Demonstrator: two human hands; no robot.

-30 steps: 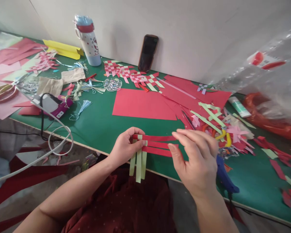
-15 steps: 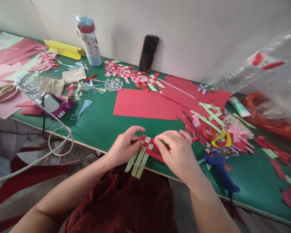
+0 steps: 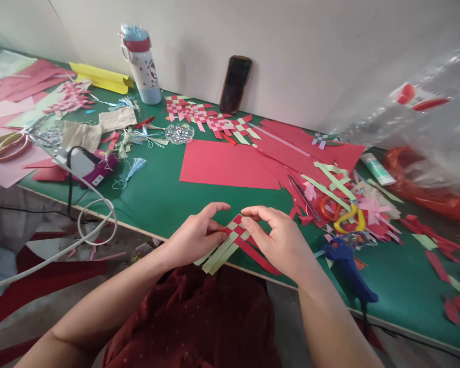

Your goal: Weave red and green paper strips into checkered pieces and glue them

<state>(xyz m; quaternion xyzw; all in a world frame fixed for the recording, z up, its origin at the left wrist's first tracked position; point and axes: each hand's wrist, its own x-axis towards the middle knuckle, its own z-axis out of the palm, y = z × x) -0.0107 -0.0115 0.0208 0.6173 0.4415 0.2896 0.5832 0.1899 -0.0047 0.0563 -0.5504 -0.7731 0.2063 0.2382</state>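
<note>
Between my hands is a small woven piece of red and pale green paper strips [image 3: 235, 230], checkered at its upper end. Its loose green strips hang toward my lap, and the red strips slant down to the right. My left hand [image 3: 195, 232] pinches its left edge between thumb and fingers. My right hand [image 3: 276, 235] holds the upper right side, thumb on top and fingers behind. The piece is just above the table's front edge. Beyond it a plain red paper sheet [image 3: 230, 163] lies flat.
A blue glue gun [image 3: 348, 271], yellow-handled scissors [image 3: 350, 220] and paper scraps are to the right. Finished woven pieces [image 3: 207, 115] lie at the back by a phone [image 3: 235, 84] and a bottle [image 3: 141, 66]. A white cable [image 3: 111, 214] loops at left.
The woven piece has turned clockwise in my hands, so its green strips now slant down to the left. More of the red strips shows beneath my right hand.
</note>
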